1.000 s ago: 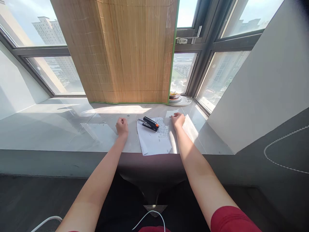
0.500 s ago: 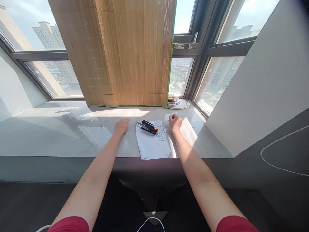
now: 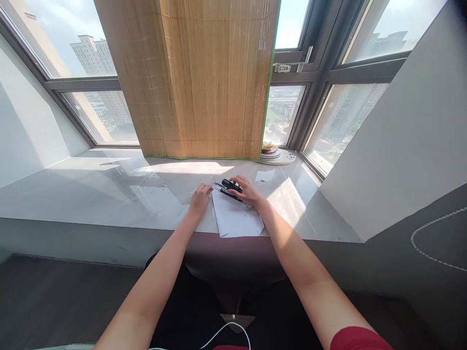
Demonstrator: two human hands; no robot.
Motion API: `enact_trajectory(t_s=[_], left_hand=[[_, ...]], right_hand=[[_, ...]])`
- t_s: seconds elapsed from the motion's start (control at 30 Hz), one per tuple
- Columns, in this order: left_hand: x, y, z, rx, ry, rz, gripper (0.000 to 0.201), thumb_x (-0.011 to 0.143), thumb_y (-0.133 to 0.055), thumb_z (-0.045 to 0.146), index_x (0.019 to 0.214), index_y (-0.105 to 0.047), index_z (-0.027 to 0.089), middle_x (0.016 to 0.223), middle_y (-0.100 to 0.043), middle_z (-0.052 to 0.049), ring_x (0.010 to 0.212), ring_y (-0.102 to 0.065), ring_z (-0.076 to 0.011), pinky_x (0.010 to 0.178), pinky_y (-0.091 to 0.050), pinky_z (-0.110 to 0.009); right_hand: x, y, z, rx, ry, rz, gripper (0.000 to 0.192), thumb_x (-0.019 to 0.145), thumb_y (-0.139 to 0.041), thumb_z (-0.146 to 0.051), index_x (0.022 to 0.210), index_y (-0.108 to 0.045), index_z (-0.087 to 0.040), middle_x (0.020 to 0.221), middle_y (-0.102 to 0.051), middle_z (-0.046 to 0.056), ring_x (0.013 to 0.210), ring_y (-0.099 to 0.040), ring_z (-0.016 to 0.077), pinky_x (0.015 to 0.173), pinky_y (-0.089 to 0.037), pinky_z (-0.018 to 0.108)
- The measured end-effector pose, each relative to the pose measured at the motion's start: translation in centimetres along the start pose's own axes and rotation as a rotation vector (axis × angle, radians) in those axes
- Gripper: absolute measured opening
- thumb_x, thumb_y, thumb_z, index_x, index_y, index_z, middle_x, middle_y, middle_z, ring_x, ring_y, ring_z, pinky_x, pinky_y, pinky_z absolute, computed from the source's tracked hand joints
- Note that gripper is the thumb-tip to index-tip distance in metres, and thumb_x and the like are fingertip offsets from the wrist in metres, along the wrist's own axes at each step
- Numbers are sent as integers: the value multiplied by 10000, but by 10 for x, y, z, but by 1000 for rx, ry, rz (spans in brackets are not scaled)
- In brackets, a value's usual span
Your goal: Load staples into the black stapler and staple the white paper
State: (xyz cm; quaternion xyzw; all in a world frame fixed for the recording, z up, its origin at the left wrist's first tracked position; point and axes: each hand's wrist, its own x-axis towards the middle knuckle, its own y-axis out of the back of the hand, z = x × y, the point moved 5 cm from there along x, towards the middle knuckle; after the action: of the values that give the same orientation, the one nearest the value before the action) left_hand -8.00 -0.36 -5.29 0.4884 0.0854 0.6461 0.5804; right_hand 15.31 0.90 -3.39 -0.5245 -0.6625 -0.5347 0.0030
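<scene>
A black stapler (image 3: 230, 185) with silver metal at its far end lies across white paper (image 3: 237, 221) on the window ledge. Thumb and fingers of my right hand (image 3: 248, 192) are wrapped round the stapler from the right, over the paper. My left hand (image 3: 200, 200) rests at the paper's upper left corner, fingers drawn together and fingertips at its edge. Whether they pinch the paper there is too small to tell. Printed marks on the paper are mostly covered by my right hand.
A small white slip (image 3: 265, 176) lies on the ledge (image 3: 109, 204) beyond my right hand. Stacked plates (image 3: 279, 156) stand in the far corner by the window. A bamboo blind (image 3: 207, 82) hangs down to the ledge. A white cable (image 3: 231, 323) loops below, and a bead chain (image 3: 414, 238) hangs at right.
My right hand has moved left from beside the paper onto the stapler and closed round it. My left hand has come right to the paper's corner. The view has turned slightly left.
</scene>
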Motion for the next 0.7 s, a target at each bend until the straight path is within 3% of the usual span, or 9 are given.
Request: enact_trajectory(t_s=[0.1,0.27,0.4,0.53,0.6,0.7], left_hand=[[2,5,-2,-94,18,40,232,1017,-497,178,1069,-719,221,875,-690,-33,744,-655,-176,748,-522,-295],[4,14,-8,-152,-11,115,295,1045,-460,218,1162,-729,191,951,-709,-65,767,-644,-173,751,-528,-303],[4,12,-6,-174,-88,68,314,1031,-484,211,1177,-761,196,924,-668,-64,777,-632,-171,767,-535,-308],[4,7,0,-203,-159,-16,307,997,-542,184,1222,-746,225,1030,-703,-70,935,-673,-196,891,-542,-336],[4,6,-1,-198,-117,-29,322,978,-573,169,1259,-716,230,1069,-736,-67,1005,-684,-214,968,-529,-368],[4,6,-3,-102,-40,-41,238,963,-609,170,1162,-723,232,1133,-761,-72,1064,-677,-246,1028,-493,-419]], right_hand=[[-1,-14,4,-19,-85,-58,553,915,-733,-407,1426,-579,-259,1212,-742,91,1083,-693,273,929,-537,364],[-2,-17,13,68,-75,-5,484,904,-713,-267,1382,-640,-292,1245,-766,46,1107,-732,264,987,-555,377],[-2,-15,13,133,-32,-10,503,873,-740,-267,1370,-663,-288,1253,-768,44,1118,-739,270,1016,-555,388],[-3,-15,10,210,13,-30,512,875,-737,-268,1382,-661,-277,1292,-754,44,1164,-726,263,1046,-546,389],[-4,-15,10,216,13,-40,518,871,-740,-258,1383,-664,-275,1299,-752,45,1173,-724,265,1060,-542,397],[-4,-15,9,217,12,-54,522,867,-744,-241,1383,-670,-272,1296,-754,50,1169,-726,271,1076,-541,418]])
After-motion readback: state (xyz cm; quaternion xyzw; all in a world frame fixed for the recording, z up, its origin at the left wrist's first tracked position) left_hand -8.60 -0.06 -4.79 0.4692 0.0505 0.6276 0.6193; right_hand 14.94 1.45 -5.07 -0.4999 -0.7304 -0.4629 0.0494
